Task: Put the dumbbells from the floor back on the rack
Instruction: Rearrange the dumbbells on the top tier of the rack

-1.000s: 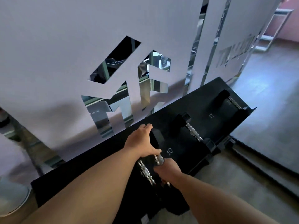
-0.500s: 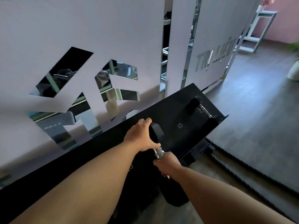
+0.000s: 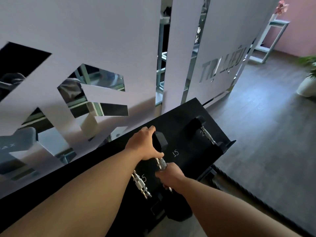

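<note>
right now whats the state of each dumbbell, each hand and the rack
held dumbbell: tilted over the rack, gripped by both hands
left hand: cupped on its upper head
right hand: closed on its handle
left dumbbell: resting on rack
far right dumbbell: resting on rack
rack: partly filled

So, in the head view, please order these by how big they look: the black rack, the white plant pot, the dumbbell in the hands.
1. Rack, clearly largest.
2. Dumbbell held by left hand and right hand.
3. Plant pot; farther away and cut off, so its true size is unsure.
</note>
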Action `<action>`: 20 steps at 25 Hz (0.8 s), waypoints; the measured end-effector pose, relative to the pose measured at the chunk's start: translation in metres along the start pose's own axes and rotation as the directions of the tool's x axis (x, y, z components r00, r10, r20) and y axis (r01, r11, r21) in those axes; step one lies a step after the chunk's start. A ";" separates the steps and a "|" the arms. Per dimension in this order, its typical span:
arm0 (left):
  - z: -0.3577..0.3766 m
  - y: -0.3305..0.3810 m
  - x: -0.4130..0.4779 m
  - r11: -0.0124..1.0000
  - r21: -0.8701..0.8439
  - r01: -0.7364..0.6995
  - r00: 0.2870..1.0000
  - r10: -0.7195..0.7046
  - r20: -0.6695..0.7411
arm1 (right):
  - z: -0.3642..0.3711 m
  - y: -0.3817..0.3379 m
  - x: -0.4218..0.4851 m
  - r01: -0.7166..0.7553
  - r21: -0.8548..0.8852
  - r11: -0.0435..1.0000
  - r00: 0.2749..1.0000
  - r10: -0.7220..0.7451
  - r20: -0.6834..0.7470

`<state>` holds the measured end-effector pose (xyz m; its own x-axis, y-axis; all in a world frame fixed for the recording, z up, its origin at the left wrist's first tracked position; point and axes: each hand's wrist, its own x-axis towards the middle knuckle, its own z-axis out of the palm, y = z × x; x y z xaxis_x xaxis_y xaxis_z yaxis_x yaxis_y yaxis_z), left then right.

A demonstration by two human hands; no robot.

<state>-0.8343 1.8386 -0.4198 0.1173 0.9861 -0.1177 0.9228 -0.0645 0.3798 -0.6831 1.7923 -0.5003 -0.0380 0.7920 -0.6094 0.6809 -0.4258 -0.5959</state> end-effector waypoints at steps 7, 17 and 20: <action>0.038 -0.007 0.097 0.994 -0.066 0.081 0.997 -0.081 0.012 | -0.044 -0.006 0.097 0.003 -0.126 0.992 0.999 0.002 0.038; 0.101 0.007 0.167 0.985 0.022 0.172 0.982 -0.173 0.081 | -0.053 0.039 0.190 -0.055 -0.058 0.997 0.986 0.063 0.152; 0.124 0.014 0.171 0.978 0.041 0.203 0.972 -0.207 0.114 | -0.055 0.059 0.205 -0.061 -0.045 0.997 0.978 0.068 0.199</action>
<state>-0.7559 1.9870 -0.5479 -0.0347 0.9540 -0.2977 0.9418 0.1309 0.3097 -0.6102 1.9535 -0.6312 -0.1364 0.6580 -0.7406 0.7141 -0.4529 -0.5339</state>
